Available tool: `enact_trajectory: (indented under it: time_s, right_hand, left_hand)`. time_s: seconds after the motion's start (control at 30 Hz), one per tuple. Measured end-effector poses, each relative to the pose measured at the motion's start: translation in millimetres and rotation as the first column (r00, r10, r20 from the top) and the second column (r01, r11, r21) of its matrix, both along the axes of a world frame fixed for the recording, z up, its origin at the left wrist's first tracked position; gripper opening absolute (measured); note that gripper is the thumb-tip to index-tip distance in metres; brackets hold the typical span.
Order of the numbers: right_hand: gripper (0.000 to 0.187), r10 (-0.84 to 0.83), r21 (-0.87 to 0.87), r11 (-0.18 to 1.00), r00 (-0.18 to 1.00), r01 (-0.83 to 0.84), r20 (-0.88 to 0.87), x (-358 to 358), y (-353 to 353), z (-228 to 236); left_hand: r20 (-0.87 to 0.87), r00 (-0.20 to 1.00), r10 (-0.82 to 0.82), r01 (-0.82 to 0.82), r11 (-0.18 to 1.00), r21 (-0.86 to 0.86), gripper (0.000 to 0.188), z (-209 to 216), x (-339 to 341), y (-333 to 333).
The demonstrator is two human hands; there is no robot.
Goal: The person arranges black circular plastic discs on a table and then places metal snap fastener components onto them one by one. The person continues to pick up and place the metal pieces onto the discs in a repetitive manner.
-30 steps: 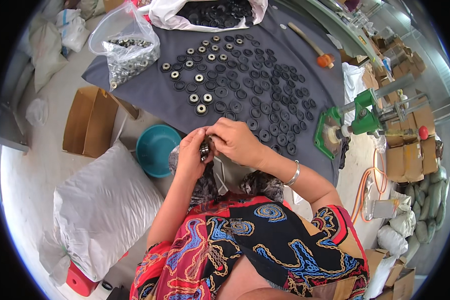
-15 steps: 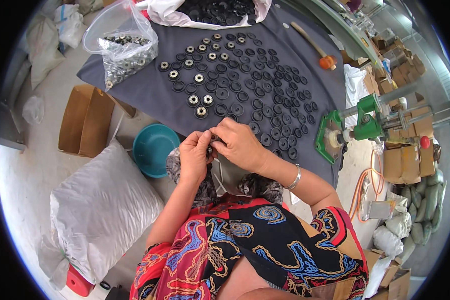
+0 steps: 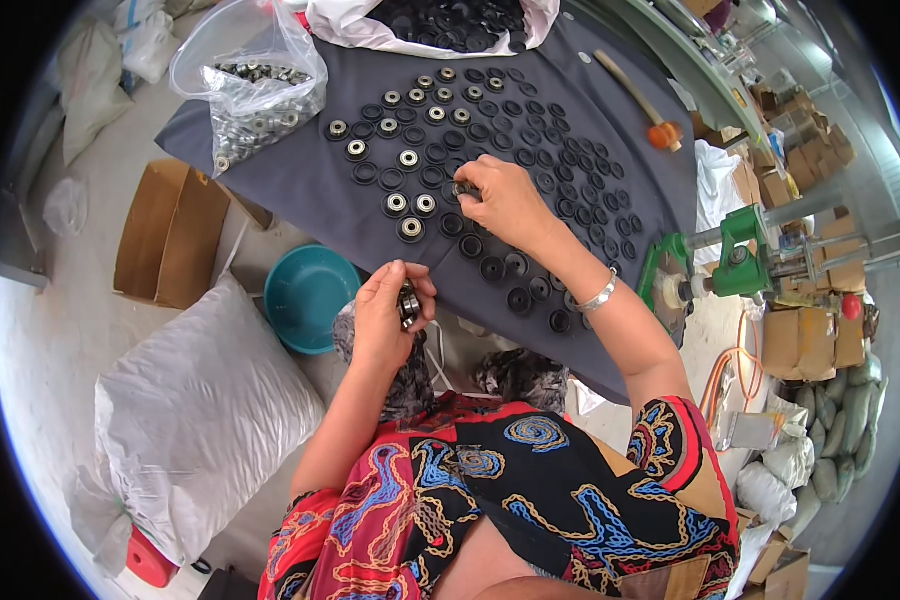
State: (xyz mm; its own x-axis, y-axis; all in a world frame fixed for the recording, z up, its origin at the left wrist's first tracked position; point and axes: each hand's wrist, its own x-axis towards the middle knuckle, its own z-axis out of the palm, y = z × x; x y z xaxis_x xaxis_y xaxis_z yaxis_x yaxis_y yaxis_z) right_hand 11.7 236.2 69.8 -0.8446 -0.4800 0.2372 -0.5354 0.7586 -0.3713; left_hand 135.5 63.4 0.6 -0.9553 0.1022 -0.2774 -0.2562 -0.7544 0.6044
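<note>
My left hand (image 3: 380, 312) is held in front of the table's near edge, its fingers curled round a few metal ball bearings (image 3: 408, 306). Over the dark grey cloth, my right hand (image 3: 508, 205) pinches a small black ring-shaped part (image 3: 467, 190); whether a bearing sits in it I cannot tell. Many black plastic rings (image 3: 492, 268) lie spread across the cloth in rows below and to the right of that hand. Towards the left of the spread, several rings hold shiny bearings (image 3: 397, 204) in their centres.
A clear bag of bearings (image 3: 265, 120) stands at the table's left corner, a white sack of black rings (image 3: 450, 30) at the back. A mallet (image 3: 662, 134) lies far right, near a green press (image 3: 740, 240). Left: teal basin (image 3: 312, 300), cardboard box (image 3: 170, 235), white sack (image 3: 205, 400).
My hands have come apart. The right one has moved forward over the cloth with the black part, while the left stayed near the table edge and its bearings now show.
</note>
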Motion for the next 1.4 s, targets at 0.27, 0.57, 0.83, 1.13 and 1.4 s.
enact_trajectory:
  time_s: [0.27, 0.57, 0.83, 1.13, 1.4]
  right_hand:
    - [0.018, 0.018, 0.124, 0.992, 1.000, -0.016, -0.014, -11.2, -3.0, -14.5]
    - [0.011, 0.079, 0.209, 0.978, 0.966, -0.027, -0.245, 8.0, -7.3, -9.0]
    - [0.015, 0.374, 0.011, 0.928, 0.927, -0.374, -0.033, 89.4, -37.4, -5.4]
    - [0.011, 0.188, -0.238, 0.962, 0.956, -0.133, 0.226, 85.2, -28.3, 7.4]
    - [0.013, 0.232, -0.153, 0.964, 0.969, -0.218, 0.083, 90.9, -23.7, 8.2]
  left_hand:
    - [0.003, 1.000, -0.013, 0.013, 0.999, 0.033, 0.029, -1.2, -0.5, -2.0]
    - [0.052, 0.998, -0.035, 0.030, 0.995, 0.095, 0.051, 2.6, -0.6, -6.1]
    - [0.067, 0.997, -0.038, 0.044, 0.996, -0.083, 0.050, 14.0, 4.1, 3.6]
    - [-0.134, 0.979, -0.157, 0.136, 0.979, -0.154, 0.036, 2.6, 4.8, 4.7]
    - [-0.054, 0.999, 0.006, -0.017, 0.976, -0.215, 0.030, 2.2, 5.6, 16.2]
